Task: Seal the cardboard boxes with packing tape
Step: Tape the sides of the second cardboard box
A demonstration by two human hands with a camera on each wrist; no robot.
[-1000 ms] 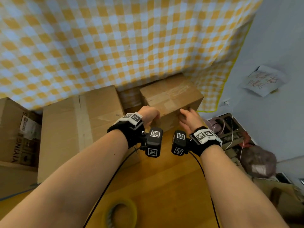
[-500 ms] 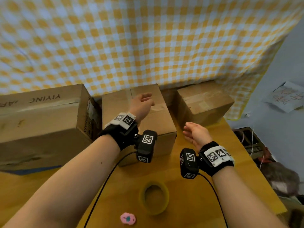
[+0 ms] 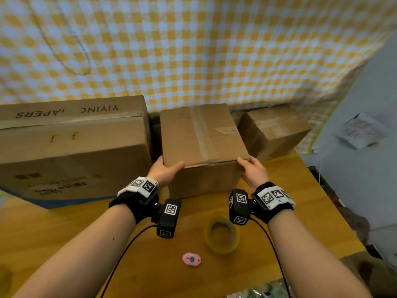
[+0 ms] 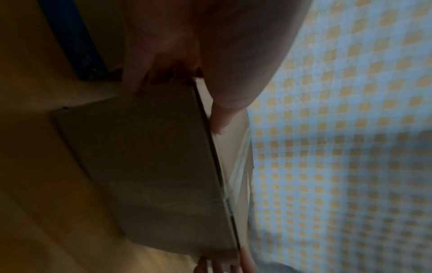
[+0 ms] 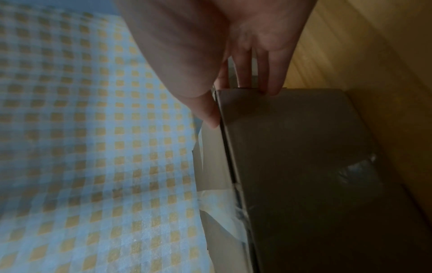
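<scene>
Your left hand (image 3: 165, 172) has its thumb lying over the near top edge of the middle box (image 3: 202, 134) and its fingers curled round the near-left corner; your right hand (image 3: 253, 171) mirrors it at the near-right corner, thumb up on the top edge, fingers (image 5: 272, 73) straight down the side wall. Both hold the box by its corners, nothing else. To shift it well, I would keep the pull even on both sides so it slides straight toward you across the wooden table (image 3: 64, 229) without skewing into the big box (image 3: 71, 147) on its left or the small box (image 3: 275, 130) on its right. The middle box stands upright between them; its long axis and taped seam (image 3: 200, 134) run away from you toward the checked cloth (image 3: 193, 50). The tape roll (image 3: 222, 234) lies flat just in front, near your right wrist.
</scene>
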